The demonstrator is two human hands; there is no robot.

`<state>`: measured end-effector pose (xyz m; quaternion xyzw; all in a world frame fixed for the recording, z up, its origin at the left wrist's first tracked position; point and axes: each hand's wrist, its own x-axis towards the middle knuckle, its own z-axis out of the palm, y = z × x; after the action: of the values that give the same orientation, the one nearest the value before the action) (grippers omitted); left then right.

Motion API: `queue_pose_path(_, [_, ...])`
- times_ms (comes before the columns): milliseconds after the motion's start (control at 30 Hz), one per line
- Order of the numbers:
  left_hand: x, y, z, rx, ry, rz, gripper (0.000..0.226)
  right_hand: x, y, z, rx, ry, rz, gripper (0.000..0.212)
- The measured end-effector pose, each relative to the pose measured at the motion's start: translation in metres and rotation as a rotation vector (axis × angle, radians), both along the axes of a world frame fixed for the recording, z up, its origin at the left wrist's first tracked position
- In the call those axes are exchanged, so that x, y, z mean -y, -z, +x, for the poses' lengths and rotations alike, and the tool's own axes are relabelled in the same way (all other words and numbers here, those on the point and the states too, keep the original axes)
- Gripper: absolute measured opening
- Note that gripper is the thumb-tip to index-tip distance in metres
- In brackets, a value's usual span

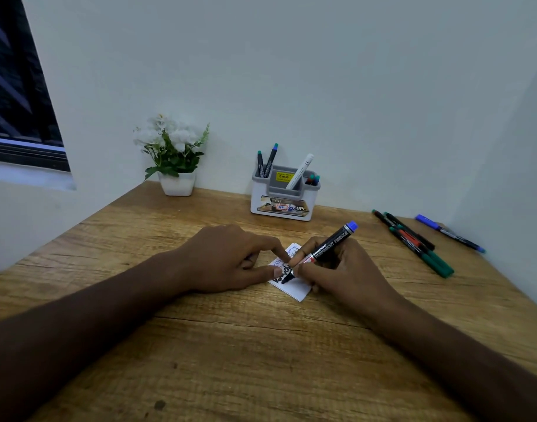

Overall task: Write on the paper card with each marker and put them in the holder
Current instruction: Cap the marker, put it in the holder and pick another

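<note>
On a wooden table [261,345], a holder [284,193] with several markers stood at upper centre, while at mid-frame the left hand [230,260] pressed fingertips on a small paper card [294,287] and the right hand [340,269] pinched a black permanent marker [331,242], tip on the card.

Under both hands the wooden table [261,345] is showing a matt, grained, knotty surface. The paper card [294,289], matt white, is lying beneath the fingers. The marker [331,243] in the right hand [340,269] is looking like smooth, slightly glossy plastic. Beyond the hands, the holder [281,205] is appearing as smooth white and grey plastic.
</note>
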<state>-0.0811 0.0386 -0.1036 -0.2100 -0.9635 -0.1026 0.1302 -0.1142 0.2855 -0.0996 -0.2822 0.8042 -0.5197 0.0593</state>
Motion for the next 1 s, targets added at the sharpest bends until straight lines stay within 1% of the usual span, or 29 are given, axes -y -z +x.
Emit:
queue_pose_path(200, [-0.001, -0.0014, 0.001, 0.014, -0.002, -0.005, 0.045, 0.0006, -0.0004, 0.0005, -0.011, -0.009, -0.008, 0.013])
queue_pose_path(467, [-0.0005, 0.0005, 0.0005, -0.006, -0.001, -0.003, 0.045, 0.0006, -0.0006, 0.0016, -0.036, -0.014, 0.002, 0.015])
queue_pose_path(633, [0.0, 0.0006, -0.0006, 0.0, -0.004, -0.009, 0.043, 0.0009, -0.0001, 0.0015, -0.064, -0.013, 0.039, 0.014])
queue_pose_path(767, [-0.0005, 0.0004, -0.0005, 0.001, -0.004, -0.011, 0.042, 0.0008, 0.0006, 0.0014, -0.078, -0.018, 0.034, 0.015])
queue_pose_path(933, [-0.0007, -0.0001, -0.0001, 0.001, -0.008, -0.012, 0.038, 0.0002, 0.0009, 0.0004, -0.053, -0.011, 0.035, 0.009])
queue_pose_path(1000, [-0.0009, -0.0003, -0.0001, 0.002, -0.007, -0.013, 0.038, 0.0003, 0.0017, 0.0003, -0.061, -0.016, 0.026, 0.011])
